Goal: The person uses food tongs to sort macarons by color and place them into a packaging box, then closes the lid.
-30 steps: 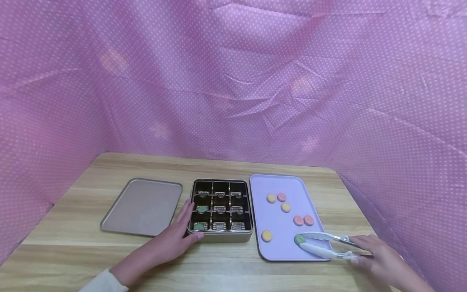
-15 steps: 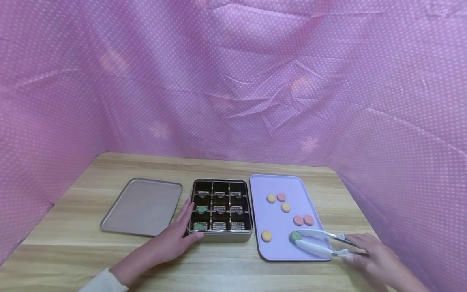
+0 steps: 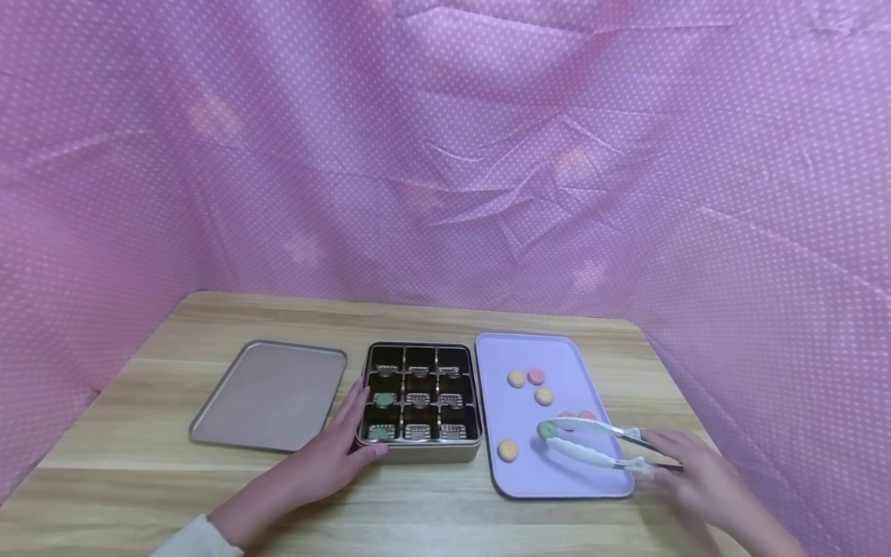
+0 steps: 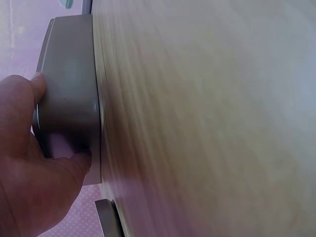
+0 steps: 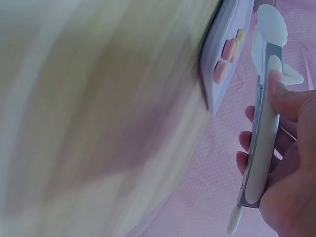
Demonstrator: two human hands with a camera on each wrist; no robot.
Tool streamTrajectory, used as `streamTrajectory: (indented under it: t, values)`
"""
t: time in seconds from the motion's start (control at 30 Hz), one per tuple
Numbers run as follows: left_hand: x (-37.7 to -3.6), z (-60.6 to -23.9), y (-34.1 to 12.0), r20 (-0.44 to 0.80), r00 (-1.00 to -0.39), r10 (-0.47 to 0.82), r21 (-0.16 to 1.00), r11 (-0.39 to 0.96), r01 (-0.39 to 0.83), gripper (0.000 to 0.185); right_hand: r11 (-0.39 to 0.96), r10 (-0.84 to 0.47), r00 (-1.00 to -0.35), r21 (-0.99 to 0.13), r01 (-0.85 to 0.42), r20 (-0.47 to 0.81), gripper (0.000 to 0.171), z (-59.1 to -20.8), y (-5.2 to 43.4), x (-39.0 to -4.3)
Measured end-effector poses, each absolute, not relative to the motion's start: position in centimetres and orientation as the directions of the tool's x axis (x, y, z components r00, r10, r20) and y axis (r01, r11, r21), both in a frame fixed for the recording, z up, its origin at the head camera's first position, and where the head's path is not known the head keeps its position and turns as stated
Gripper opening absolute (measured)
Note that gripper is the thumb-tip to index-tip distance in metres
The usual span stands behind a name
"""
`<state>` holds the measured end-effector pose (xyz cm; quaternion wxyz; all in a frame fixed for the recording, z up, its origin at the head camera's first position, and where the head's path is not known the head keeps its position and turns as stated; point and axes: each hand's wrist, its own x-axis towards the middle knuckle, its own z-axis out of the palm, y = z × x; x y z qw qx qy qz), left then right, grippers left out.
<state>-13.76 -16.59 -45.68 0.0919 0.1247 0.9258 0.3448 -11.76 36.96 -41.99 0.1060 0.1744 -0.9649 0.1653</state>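
In the head view my right hand (image 3: 696,468) grips metal tongs with white tips (image 3: 585,452). The tips pinch a green round cookie (image 3: 546,430) over the lilac tray (image 3: 515,486). In the right wrist view, thumb and fingers wrap around the tongs' handle (image 5: 266,133). My left hand (image 3: 334,460) holds the near left corner of a square tin (image 3: 435,452), its thumb on the front rim and fingers along the left side. Nine-pocket dark liner fills the tin. Green cookies (image 3: 384,398) sit in the left column's middle and front pockets.
On the tray lie yellow cookies (image 3: 508,450) and pink cookies (image 3: 535,376), two pink ones partly behind the tongs. A flat tin lid (image 3: 271,394) lies left of the tin on the wooden table (image 3: 418,518). Pink dotted cloth (image 3: 445,193) hangs around the table.
The tongs have moved left and away from me with the green cookie, coming in front of two pink cookies. My left hand stays at the tin's corner.
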Motion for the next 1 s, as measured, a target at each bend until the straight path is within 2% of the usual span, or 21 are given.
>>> streamTrajectory:
  t: [0.33,0.6,1.0]
  values:
    - [-13.6,-45.5,-16.7,-0.075,-0.953,0.293,0.666,0.726,0.171,0.102,0.882,-0.284,-0.923,-0.306,-0.358,0.26,0.058,-41.6,34.5,-12.6]
    - [-13.8,-45.5,-16.5,-0.085,-0.951,0.296,0.675,0.72,0.163,0.102,0.868,-0.271,-0.898,-0.314,-0.384,0.347,0.057,-41.1,31.9,-12.9]
    - [-14.0,-45.9,-16.6,-0.066,-0.952,0.299,0.665,0.725,0.181,0.102,0.842,-0.248,-0.897,-0.378,-0.386,0.365,0.054,-40.7,29.0,-13.9]
